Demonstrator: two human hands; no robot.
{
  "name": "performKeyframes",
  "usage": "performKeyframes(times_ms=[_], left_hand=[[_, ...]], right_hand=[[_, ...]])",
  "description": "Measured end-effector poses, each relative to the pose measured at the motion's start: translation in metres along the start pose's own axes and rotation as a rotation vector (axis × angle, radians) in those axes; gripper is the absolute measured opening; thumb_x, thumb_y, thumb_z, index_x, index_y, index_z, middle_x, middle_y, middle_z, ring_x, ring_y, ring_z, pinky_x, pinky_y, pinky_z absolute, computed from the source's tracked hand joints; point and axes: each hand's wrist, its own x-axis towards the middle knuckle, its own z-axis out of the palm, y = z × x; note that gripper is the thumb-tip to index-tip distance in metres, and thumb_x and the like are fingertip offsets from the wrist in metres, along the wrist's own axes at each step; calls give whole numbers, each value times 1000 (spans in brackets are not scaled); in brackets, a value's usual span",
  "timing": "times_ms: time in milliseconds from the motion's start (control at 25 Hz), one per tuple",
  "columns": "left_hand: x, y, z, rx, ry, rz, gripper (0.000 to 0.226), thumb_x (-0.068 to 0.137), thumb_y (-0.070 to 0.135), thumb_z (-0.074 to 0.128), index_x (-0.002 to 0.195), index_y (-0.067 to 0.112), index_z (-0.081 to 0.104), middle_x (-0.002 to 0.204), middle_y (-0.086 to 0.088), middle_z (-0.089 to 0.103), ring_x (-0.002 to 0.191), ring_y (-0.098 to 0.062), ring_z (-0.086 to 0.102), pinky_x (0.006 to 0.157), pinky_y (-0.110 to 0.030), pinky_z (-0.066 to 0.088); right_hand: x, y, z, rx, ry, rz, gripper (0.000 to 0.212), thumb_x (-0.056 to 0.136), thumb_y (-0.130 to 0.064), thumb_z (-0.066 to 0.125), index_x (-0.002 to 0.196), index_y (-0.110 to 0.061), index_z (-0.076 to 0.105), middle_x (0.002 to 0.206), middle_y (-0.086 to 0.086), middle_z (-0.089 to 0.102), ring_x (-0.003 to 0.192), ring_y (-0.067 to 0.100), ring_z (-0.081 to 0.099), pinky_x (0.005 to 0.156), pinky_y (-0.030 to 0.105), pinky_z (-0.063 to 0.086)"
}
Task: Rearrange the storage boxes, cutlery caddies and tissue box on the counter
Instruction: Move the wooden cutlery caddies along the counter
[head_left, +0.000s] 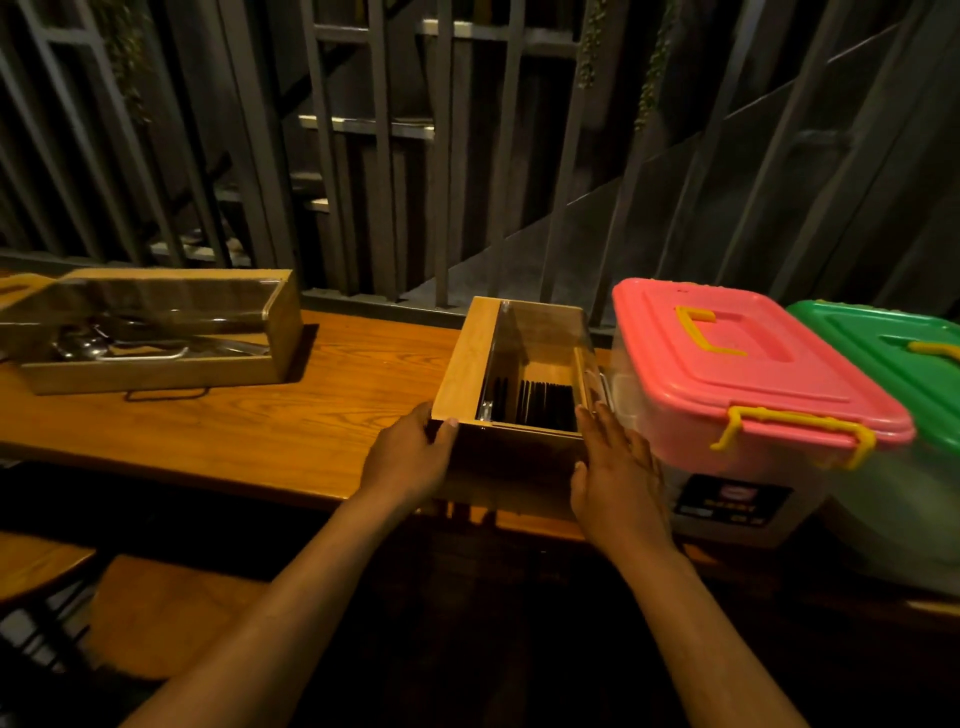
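The wooden caddy (511, 374) with the clear lid and dark stuff inside sits at the near edge of the counter (291, 415), and you've got both hands on it: your left hand (410, 457) grips its near left corner, your right hand (618, 473) lies flat and open against its right side. Just right of the caddy, nearly touching, is the pink-lidded storage box (748, 364), then the green-lidded box (893, 358). Well off to the caddy's left sits a second caddy (156, 332) holding metal cutlery.
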Motion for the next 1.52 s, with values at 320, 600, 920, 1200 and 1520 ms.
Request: performKeyframes(times_ms=[320,600,920,1200,1520], left_hand=[[-30,-67,-113,356,244,249,51,95,47,49,142,29,46,140,-3,54,130,-23,47,100,-40,45],[-24,-201,-246,574,263,148,59,96,52,39,150,33,26,157,-4,32,148,-27,18,118,-45,23],[6,-295,-346,622,241,13,59,96,53,39,150,34,25,157,-3,32,147,-27,20,118,-47,23],[60,-330,-375,578,241,-52,58,95,51,44,148,32,30,152,-4,39,143,-27,28,115,-45,27],[198,-358,-405,351,206,-154,52,95,43,49,143,28,38,141,-7,52,130,-31,46,99,-50,45]], right_hand=[[-2,-131,-1,80,56,-123,54,95,-41,45,147,-36,30,160,-3,23,149,23,12,119,51,10],[-5,-312,59,204,36,-203,52,94,-41,47,144,-36,36,158,-2,29,146,25,19,117,51,17],[4,-462,120,307,-47,-253,50,94,-41,49,142,-37,40,157,-1,32,146,25,22,117,51,22],[64,-521,159,333,-89,-309,48,93,-41,52,140,-38,42,155,-2,34,146,24,21,117,52,22],[98,-534,194,256,-195,-284,56,92,-41,53,144,-40,34,157,-2,28,146,24,18,116,48,26]])
